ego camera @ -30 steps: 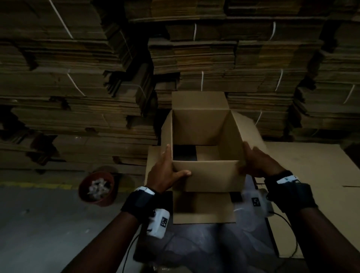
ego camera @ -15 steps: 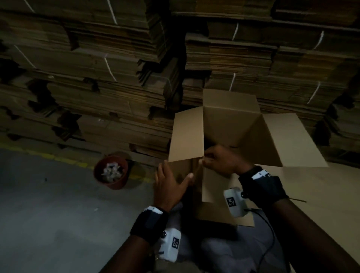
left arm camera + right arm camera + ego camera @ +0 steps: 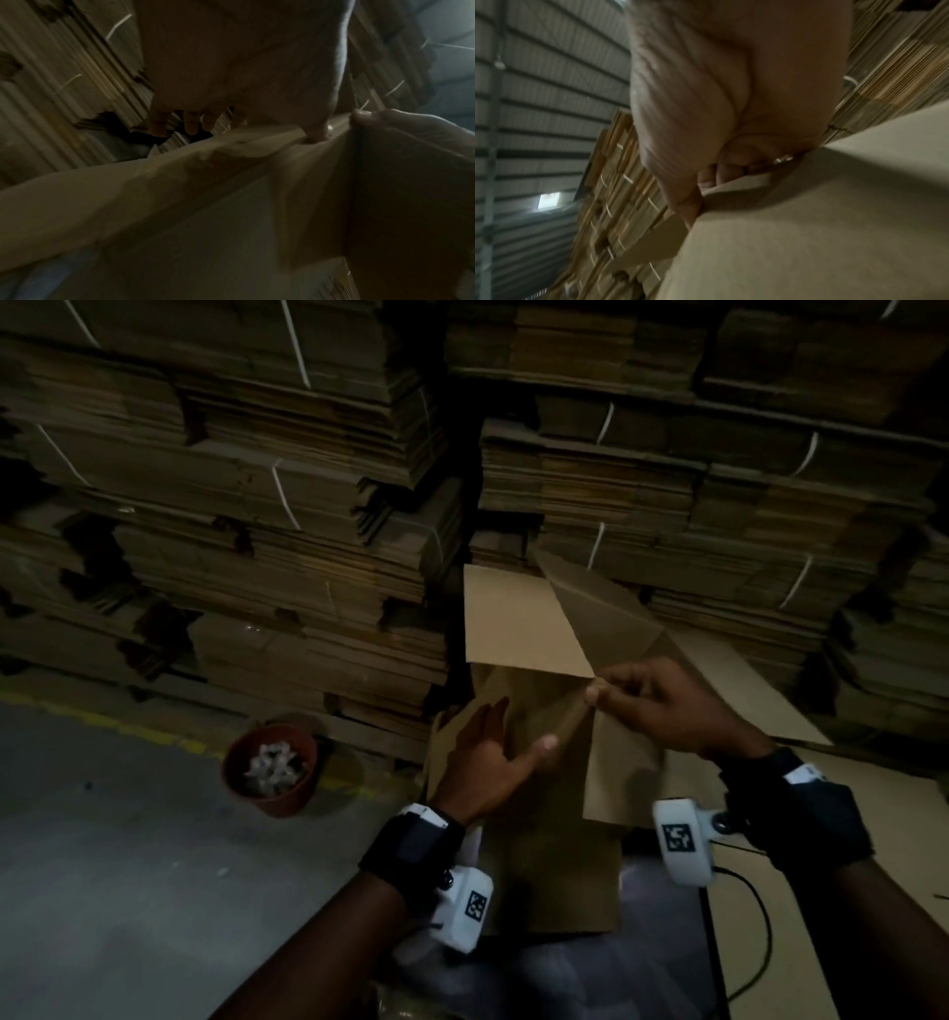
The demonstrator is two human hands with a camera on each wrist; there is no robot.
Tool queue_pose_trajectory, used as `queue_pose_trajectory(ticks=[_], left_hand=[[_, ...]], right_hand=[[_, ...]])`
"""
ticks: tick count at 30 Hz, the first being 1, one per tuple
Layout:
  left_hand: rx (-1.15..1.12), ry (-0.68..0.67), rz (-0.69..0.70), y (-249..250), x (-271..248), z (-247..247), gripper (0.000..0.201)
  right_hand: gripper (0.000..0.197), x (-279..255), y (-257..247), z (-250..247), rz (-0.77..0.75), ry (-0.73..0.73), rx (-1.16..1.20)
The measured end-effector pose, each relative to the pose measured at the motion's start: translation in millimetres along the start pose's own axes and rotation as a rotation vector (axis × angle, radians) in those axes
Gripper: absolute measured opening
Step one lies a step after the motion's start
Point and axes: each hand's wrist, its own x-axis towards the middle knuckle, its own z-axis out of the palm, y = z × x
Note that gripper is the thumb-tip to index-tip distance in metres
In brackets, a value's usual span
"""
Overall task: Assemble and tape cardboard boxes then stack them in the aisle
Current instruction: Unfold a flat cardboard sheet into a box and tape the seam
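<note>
A cardboard box (image 3: 544,793) stands tilted in front of the person, its flaps spread open. The left hand (image 3: 488,762) lies flat against the box's near panel, fingers (image 3: 493,716) straight and thumb out. The right hand (image 3: 662,701) pinches the edge of a flap at its corner. On the concrete floor (image 3: 128,865) to the left sits a reddish pot (image 3: 269,770) holding pale scraps, near a yellow line (image 3: 102,719). Strapped stacks of flat cardboard (image 3: 308,505) fill the background.
</note>
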Motion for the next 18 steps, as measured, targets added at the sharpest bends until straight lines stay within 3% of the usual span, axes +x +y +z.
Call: queue_pose_trajectory(ticks=[5, 10, 13, 16, 18], left_hand=[[0.188, -0.091, 0.112, 5.1, 14.2, -16.7, 0.105], [0.122, 0.034, 0.053, 3.8, 38.1, -55.0, 0.116], [0.054, 0.027, 0.025, 2.1, 47.3, -76.4, 0.100], [0.055, 0.027, 0.000, -6.5, 56.9, -91.2, 0.087], [0.111, 0.034, 0.018, -11.6, 62.3, -96.9, 0.075]], right_hand=[[0.024, -27.5, 4.2, -26.4, -0.050, 0.039, 0.133], [0.042, -44.2, 29.0, -33.1, -0.033, 0.062, 0.246], [0.045, -44.4, 51.5, -26.1, 0.021, 0.072, 0.317], [0.022, -40.2, 69.2, -18.0, 0.118, 0.101, 0.377], [0.021, -34.8, 79.3, -12.6, 0.183, 0.194, 0.348]])
